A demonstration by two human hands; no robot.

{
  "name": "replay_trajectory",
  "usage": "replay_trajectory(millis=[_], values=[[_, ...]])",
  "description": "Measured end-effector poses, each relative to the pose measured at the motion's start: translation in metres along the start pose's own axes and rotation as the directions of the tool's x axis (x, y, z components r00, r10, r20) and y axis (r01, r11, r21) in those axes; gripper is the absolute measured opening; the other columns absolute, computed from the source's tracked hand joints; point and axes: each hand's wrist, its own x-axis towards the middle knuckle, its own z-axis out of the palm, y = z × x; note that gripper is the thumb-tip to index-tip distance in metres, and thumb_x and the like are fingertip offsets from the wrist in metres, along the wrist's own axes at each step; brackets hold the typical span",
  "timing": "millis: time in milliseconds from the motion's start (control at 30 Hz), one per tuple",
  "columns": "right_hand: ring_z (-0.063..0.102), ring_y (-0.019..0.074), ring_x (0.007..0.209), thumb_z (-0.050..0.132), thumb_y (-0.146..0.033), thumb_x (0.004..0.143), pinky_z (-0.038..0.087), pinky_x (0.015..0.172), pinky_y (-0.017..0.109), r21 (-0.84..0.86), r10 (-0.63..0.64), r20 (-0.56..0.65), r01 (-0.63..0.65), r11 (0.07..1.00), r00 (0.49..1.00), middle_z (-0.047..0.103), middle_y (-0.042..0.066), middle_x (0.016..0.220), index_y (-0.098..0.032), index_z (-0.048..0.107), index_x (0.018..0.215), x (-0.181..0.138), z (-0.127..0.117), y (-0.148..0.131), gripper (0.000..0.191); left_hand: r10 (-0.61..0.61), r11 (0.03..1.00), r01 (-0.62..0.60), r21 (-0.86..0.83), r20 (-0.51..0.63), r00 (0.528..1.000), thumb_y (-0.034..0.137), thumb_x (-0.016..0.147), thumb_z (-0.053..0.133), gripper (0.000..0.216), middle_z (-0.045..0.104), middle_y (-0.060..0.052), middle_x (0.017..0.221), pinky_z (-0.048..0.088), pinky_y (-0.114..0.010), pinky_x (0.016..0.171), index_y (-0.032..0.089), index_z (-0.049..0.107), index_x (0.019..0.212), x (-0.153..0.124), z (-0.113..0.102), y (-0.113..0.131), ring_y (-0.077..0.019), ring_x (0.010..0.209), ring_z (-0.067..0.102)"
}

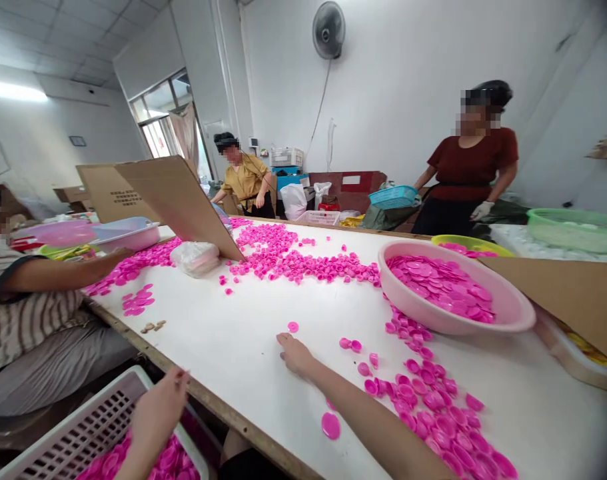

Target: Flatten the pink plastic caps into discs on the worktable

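Note:
My left hand point(158, 408) hovers above the near edge of a white slotted basket point(146, 380) that holds many pink plastic pieces point(170, 461). Its fingers are pinched together, and whatever may be between them is too small to make out. Reaching over the white tabletop point(223, 333), my right hand point(297, 355) has its fingers somewhat apart, with nothing visible in them. Just beyond its fingertips lies a small pink disc point(293, 327). A larger pink disc point(330, 425) rests under my right forearm, and small pink cups point(350, 344) lie to the right.
A pale pink basin point(508, 313) full of pink discs stands at the right. Pink cups point(323, 267) spread across the table's far side. An upright cardboard sheet point(178, 200) and a plastic bag point(196, 259) stand at the left. Three other people are around the table.

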Motion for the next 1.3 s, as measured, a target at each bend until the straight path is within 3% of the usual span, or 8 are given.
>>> replay_trajectory(millis=[67,133,367,500,600,733,933,1300], values=[[0.049,0.0213,0.1,0.049,-0.011,0.071,0.039,0.082,0.033,-0.021,0.041,-0.032,-0.041,0.999,0.999,0.044,0.012,0.117,-0.014,0.054,0.104,-0.005,0.009,0.002,0.033,0.009,0.991,0.006,0.136,-0.112,0.994,0.039,0.079,0.033,0.033,0.061,-0.008,0.084,0.039,-0.034,0.067,0.019,0.053,0.094,-0.001,0.002,-0.023,-0.0253,0.077,0.056],[0.053,0.0186,0.089,0.049,-0.015,0.072,0.041,0.074,0.03,-0.022,0.104,-0.067,-0.106,0.994,0.992,0.045,0.011,0.109,-0.013,0.058,0.089,-0.019,0.011,0.013,0.02,0.136,0.989,-0.126,0.074,-0.158,0.978,0.038,0.078,0.034,0.034,0.058,-0.008,0.092,0.039,-0.035,0.074,0.018,0.052,0.1,0.001,0.014,-0.005,-0.0242,0.084,0.054],[0.052,0.0134,0.077,0.049,-0.02,0.073,0.039,0.071,0.024,0.02,0.223,-0.236,-0.225,0.974,0.946,0.048,0.006,0.091,-0.015,0.061,0.084,-0.104,-0.016,0.071,0.018,0.611,0.684,-0.577,-0.446,-0.081,0.787,0.014,0.075,0.034,0.047,0.044,-0.006,0.122,0.031,-0.028,0.094,0.019,0.036,0.122,0.003,0.073,0.228,-0.0157,0.111,0.04],[0.053,0.0167,0.081,0.047,-0.022,0.073,0.042,0.071,0.025,-0.004,0.251,-0.285,-0.263,0.965,0.925,0.052,0.009,0.093,-0.015,0.061,0.086,-0.135,-0.02,0.091,0.02,0.754,0.548,-0.662,-0.512,-0.04,0.655,0.011,0.075,0.035,0.054,0.034,-0.003,0.133,0.024,-0.031,0.1,0.023,0.031,0.128,0.0,0.094,0.307,-0.0174,0.12,0.03],[0.055,0.0177,0.082,0.043,-0.019,0.076,0.043,0.07,0.025,-0.052,0.238,-0.279,-0.262,0.964,0.93,0.053,0.012,0.1,-0.016,0.061,0.089,-0.144,-0.017,0.095,0.022,0.752,0.5,-0.658,-0.563,-0.094,0.652,0.017,0.081,0.029,0.041,0.048,-0.003,0.119,0.028,-0.032,0.097,0.023,0.042,0.12,-0.007,0.102,0.308,-0.0167,0.112,0.039],[0.056,0.0203,0.082,0.038,-0.014,0.077,0.042,0.068,0.028,-0.138,0.253,-0.319,-0.308,0.941,0.913,0.059,0.013,0.089,-0.015,0.062,0.078,-0.139,-0.027,0.086,0.024,0.689,0.488,-0.598,-0.636,-0.14,0.711,0.024,0.083,0.031,0.031,0.055,-0.004,0.103,0.037,-0.029,0.086,0.021,0.053,0.104,-0.02,0.104,0.261,-0.0154,0.098,0.047],[0.056,0.0128,0.059,0.04,-0.023,0.077,0.042,0.05,0.022,0.384,0.392,-0.167,-0.307,0.871,0.905,0.062,0.006,0.073,-0.013,0.06,0.082,-0.095,-0.048,0.064,0.022,0.479,0.57,-0.388,-0.724,-0.091,0.873,0.027,0.071,0.052,0.042,0.061,-0.001,0.087,0.036,-0.031,0.082,0.02,0.04,0.111,-0.029,0.096,0.213,-0.0162,0.089,0.05],[0.06,0.0142,0.071,0.048,-0.027,0.071,0.044,0.065,0.022,0.334,0.19,-0.262,-0.096,0.938,0.946,0.066,0.003,0.074,-0.015,0.065,0.07,-0.071,-0.03,0.049,0.021,0.465,0.548,-0.363,-0.754,-0.087,0.881,0.027,0.069,0.053,0.048,0.063,0.0,0.086,0.036,-0.031,0.08,0.021,0.036,0.114,-0.028,0.099,0.216,-0.0166,0.088,0.054]])
